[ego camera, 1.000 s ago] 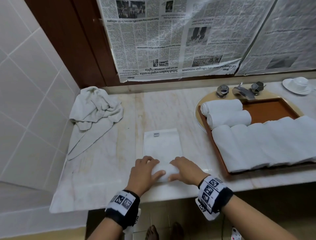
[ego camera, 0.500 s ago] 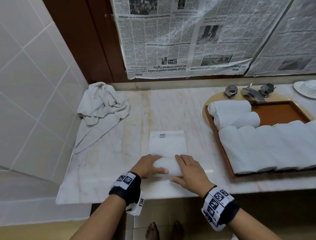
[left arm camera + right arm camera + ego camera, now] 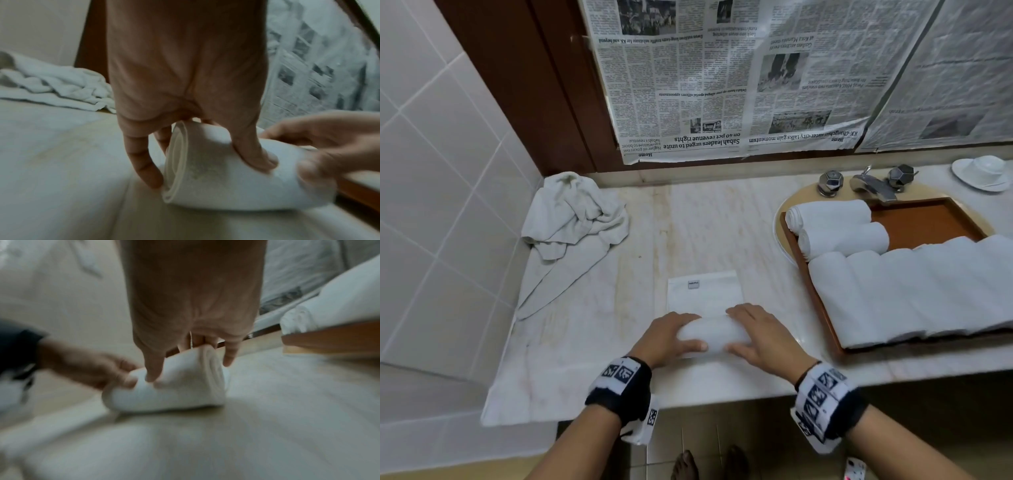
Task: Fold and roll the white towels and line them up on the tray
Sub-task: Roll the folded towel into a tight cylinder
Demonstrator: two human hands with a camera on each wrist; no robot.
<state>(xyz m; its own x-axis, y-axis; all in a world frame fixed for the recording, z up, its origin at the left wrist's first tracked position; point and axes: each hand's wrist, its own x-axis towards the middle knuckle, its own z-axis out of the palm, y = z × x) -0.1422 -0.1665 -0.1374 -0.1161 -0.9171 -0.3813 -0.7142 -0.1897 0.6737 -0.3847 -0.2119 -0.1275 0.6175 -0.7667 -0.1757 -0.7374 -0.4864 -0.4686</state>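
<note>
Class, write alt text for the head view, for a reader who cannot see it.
Two hands, left and right, grip a half-rolled white towel on a marble counter. A tray of rolled towels sits right; a crumpled towel lies left.

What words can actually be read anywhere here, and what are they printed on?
All on the upside-down newspaper taped above the counter:
"Sabah leaders urged to unite"
"on 40 pct revenue rights"
"KK-Changchun sister-city talks gain momentum" (second word partly creased)
"Home"
Its body text is too small to read.
The tag on the towel is too small; the wristbands carry only patterns.
</note>
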